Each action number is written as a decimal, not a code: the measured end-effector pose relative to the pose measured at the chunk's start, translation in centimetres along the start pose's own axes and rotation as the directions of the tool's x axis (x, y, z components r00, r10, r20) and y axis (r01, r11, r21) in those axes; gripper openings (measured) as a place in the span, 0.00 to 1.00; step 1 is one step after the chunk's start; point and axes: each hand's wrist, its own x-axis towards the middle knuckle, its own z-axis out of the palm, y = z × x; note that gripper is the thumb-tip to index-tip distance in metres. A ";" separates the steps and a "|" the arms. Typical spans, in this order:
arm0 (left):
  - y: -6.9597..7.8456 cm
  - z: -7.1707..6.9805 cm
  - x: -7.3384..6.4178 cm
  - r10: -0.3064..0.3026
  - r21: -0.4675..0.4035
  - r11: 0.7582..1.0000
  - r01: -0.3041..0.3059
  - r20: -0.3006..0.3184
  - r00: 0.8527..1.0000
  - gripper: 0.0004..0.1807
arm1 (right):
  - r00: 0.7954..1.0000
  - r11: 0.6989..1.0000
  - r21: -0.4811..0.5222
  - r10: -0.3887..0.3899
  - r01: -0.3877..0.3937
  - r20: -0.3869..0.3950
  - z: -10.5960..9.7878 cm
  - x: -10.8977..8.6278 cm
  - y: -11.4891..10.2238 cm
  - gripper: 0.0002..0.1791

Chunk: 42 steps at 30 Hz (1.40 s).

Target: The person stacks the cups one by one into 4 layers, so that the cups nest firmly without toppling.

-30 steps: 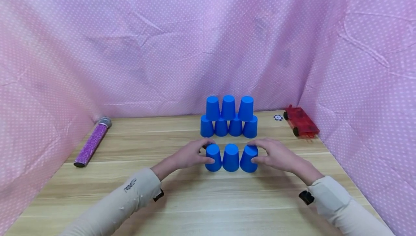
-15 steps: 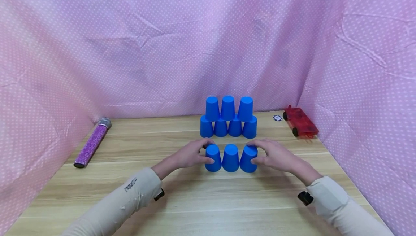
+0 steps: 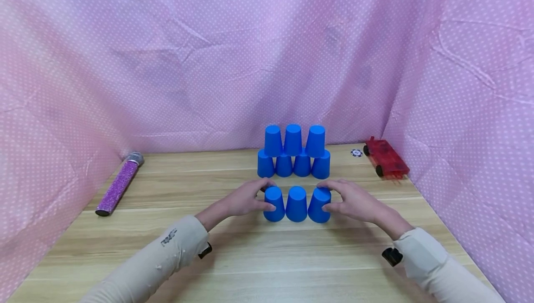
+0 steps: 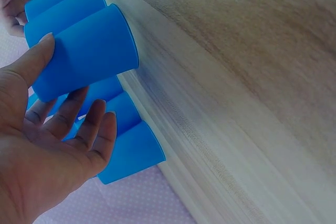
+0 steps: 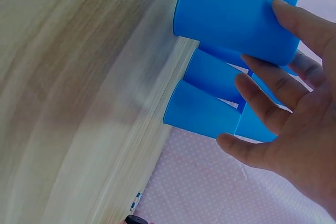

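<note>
Three blue plastic cups stand upside down in a front row on the wooden table. My left hand [image 3: 246, 197] pinches the left cup [image 3: 273, 204], thumb on its near side and fingers behind it. On the other end, my right hand [image 3: 354, 202] pinches the right cup [image 3: 319, 212] the same way, as the right wrist view shows with its thumb [image 5: 294, 19] on the cup wall. Between them the middle cup [image 3: 296, 204] stands untouched by either hand. In the left wrist view the left cup [image 4: 89, 48] is nearest, its rim facing the table.
Behind stands a two-tier stack of upside-down blue cups, three [image 3: 293, 140] over a lower row [image 3: 321, 165]. A purple glitter microphone [image 3: 118, 187] lies at left. At back right are a poker chip [image 3: 356, 153] and a red toy car [image 3: 385, 157]. Pink dotted cloth [image 3: 200, 85] walls the table.
</note>
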 end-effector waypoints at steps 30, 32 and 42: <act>-0.2 0.1 0.0 -0.001 -0.001 1.000 0.001 -0.003 1.000 0.28 | 0.962 0.984 0.153 -0.045 0.089 -0.270 -10.9 3.9 -4.4 0.33; -0.3 0.1 -0.1 -0.004 -0.005 1.000 0.004 -0.002 1.000 0.28 | 0.955 0.985 0.148 -0.047 0.094 -0.292 -11.4 5.0 -4.6 0.32; -0.2 0.1 0.1 -0.008 -0.005 1.000 0.008 0.002 1.000 0.29 | 0.954 0.984 0.157 -0.035 0.085 -0.299 -12.6 9.9 -5.0 0.37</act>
